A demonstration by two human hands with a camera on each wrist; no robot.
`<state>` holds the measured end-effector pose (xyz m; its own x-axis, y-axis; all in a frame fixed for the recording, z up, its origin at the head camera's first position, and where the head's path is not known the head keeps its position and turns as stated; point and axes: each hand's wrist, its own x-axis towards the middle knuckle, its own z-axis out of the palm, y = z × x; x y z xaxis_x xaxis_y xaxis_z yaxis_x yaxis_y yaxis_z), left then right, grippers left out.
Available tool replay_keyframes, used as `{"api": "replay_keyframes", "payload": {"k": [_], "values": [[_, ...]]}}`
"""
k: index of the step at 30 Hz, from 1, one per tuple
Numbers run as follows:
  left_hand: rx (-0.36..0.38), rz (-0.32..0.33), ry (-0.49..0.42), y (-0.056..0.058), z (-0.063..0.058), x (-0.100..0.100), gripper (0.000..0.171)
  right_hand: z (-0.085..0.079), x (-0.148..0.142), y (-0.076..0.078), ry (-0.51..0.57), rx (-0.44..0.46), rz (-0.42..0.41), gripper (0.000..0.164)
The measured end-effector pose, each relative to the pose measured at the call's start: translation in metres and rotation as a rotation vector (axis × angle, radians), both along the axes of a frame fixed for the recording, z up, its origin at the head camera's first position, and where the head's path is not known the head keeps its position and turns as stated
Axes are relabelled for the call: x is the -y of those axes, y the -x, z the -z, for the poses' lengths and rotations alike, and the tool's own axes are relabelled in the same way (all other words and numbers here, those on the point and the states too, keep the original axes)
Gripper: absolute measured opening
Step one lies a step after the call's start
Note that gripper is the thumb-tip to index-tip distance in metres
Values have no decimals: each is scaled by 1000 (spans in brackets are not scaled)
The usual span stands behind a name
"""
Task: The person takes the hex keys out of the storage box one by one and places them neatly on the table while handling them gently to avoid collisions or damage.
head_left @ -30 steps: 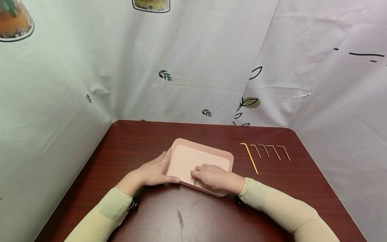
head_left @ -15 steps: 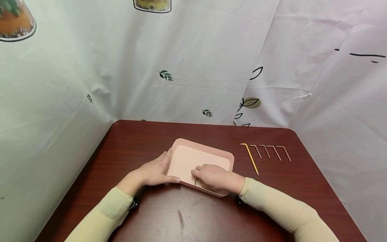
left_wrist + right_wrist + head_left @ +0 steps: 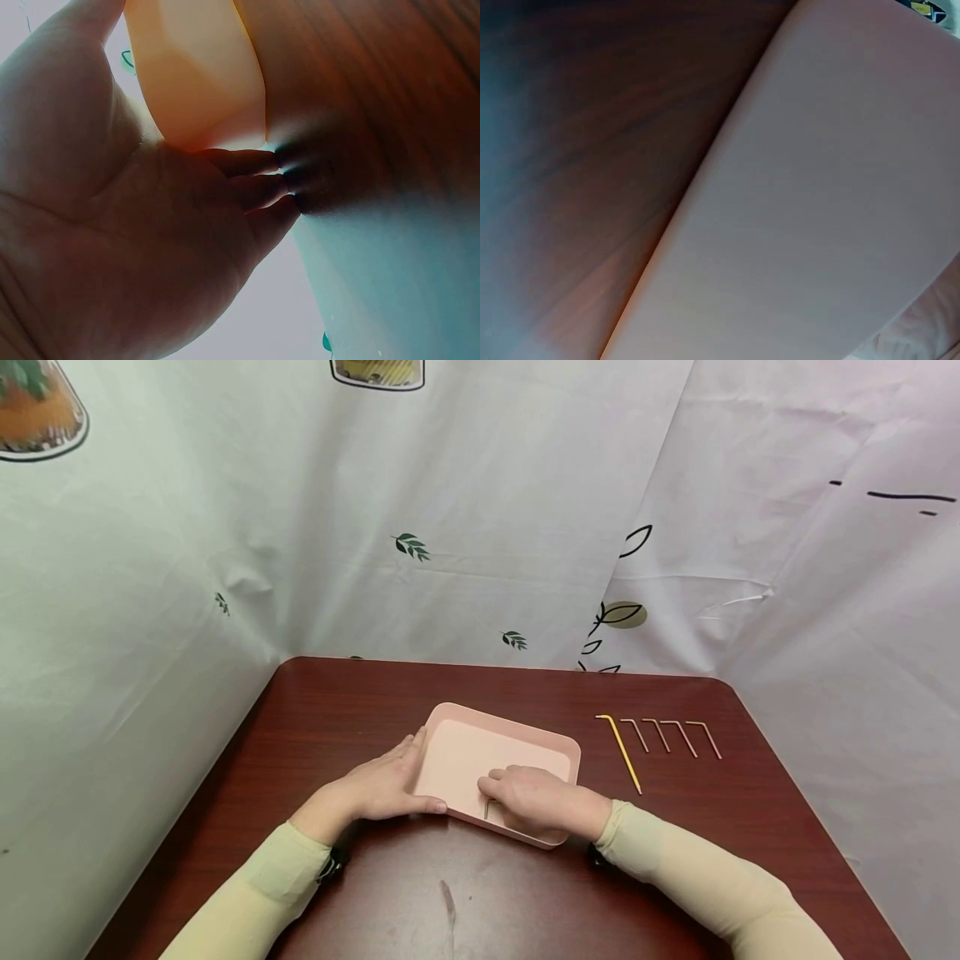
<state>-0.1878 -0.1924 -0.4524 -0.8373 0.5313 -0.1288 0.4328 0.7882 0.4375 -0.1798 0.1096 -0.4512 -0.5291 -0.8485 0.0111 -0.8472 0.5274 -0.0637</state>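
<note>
A shallow pink tray [image 3: 467,752] sits at an angle on the table. Along its left side lies my left hand [image 3: 381,787], fingers extended against the wall and thumb at the near rim; the left wrist view shows its palm [image 3: 127,225] beside the tray [image 3: 210,75]. Inside the tray, my right hand [image 3: 534,797] has curled fingers holding a small L-shaped hex key [image 3: 487,811], mostly hidden beneath the hand. In the right wrist view the tray's outer wall [image 3: 802,187] fills much of the picture, with part of the hand [image 3: 922,322] at the lower right corner.
Right of the tray, a long yellow hex key [image 3: 623,755] lies beside a row of several smaller metal hex keys [image 3: 683,739]. The dark red-brown table [image 3: 352,702] is bordered by white patterned cloth [image 3: 480,510] behind and at both sides.
My right hand has shifted very slightly to the right inside the tray, and a little more of the hex key shows below its fingers. The left hand and tray have stayed still.
</note>
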Motion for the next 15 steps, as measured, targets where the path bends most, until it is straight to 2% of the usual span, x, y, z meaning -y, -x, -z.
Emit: {"api": "replay_keyframes", "payload": {"k": [15], "values": [[7,1,0,0,-2,1,134,-1,-12,3,33,82,45,28]]}}
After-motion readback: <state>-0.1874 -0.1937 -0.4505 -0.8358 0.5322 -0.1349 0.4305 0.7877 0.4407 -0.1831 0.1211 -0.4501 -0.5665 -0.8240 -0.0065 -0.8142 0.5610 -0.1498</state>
